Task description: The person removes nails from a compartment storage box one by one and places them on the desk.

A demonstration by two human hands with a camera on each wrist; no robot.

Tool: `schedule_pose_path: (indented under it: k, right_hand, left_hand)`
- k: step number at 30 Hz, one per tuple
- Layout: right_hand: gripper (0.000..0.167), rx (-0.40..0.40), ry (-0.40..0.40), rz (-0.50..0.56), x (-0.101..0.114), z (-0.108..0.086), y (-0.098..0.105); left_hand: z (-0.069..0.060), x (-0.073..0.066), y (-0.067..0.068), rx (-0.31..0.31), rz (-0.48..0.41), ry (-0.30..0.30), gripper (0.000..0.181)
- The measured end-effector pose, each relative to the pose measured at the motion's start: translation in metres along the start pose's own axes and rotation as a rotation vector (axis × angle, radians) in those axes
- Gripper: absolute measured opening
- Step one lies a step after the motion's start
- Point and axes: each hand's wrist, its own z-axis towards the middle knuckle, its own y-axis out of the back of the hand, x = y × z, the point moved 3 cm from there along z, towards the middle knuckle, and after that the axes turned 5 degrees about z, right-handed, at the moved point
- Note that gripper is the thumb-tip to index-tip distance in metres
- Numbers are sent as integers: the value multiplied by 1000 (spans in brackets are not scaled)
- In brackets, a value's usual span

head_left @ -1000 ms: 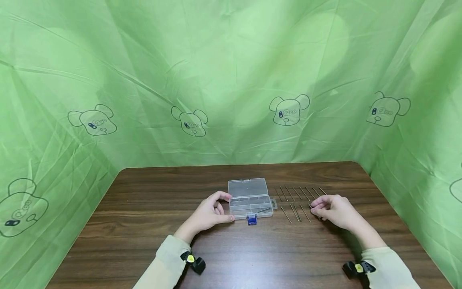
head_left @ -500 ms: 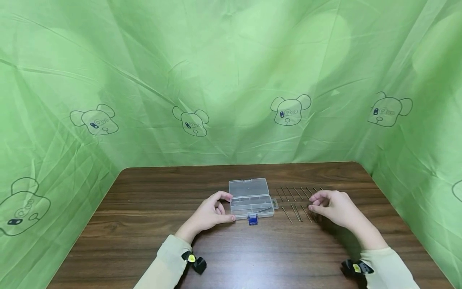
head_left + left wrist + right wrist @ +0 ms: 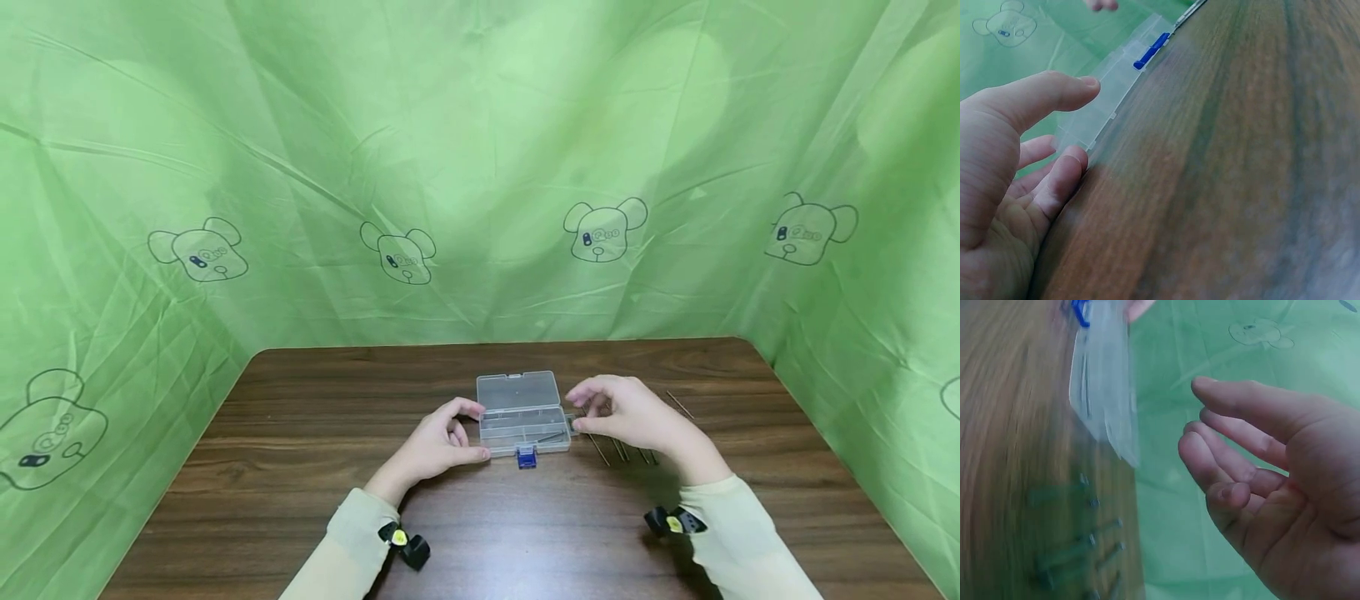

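Observation:
In the head view, a clear plastic compartment box [image 3: 525,431] lies on the table with its lid [image 3: 517,391] raised at the back and a blue latch [image 3: 527,457] at the front. My left hand [image 3: 431,442] grips the box's left end, index finger at the rear and thumb at the front. A thin dark metal pin [image 3: 551,437] lies in a front compartment. By the box's right end hovers my right hand [image 3: 630,417]; the right wrist view shows its thumb and fingers [image 3: 1244,403] apart, nothing visible between them.
Several thin nail-like pins [image 3: 597,450] with small heads lie under and in front of my right hand, blurred in the right wrist view. Another pin [image 3: 680,405] lies farther right. Green cloth [image 3: 480,167] hangs behind the brown wooden table [image 3: 337,392].
My right hand has moved left from the right part of the pin rows to the box's right end, now covering much of the rear row. The left hand stays on the box.

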Motion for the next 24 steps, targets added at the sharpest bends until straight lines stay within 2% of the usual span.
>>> schedule_pose_path:
  k: [4,9,17,24]
  right_hand:
    - [31,53,26,26,4,16,-15]
    - [21,86,60,-4,6,28,-30]
    - [18,110,73,-59,-4,33,-49]
    - [13,122,140,-144,-10,35,-59]
  left_hand:
    - [4,18,-3,-4,40,12,64]
    - [8,32,-6,-2,30,9,65]
    - [8,34,-4,18,15,2,67]
    - [8,34,-3,36,29,8,66]
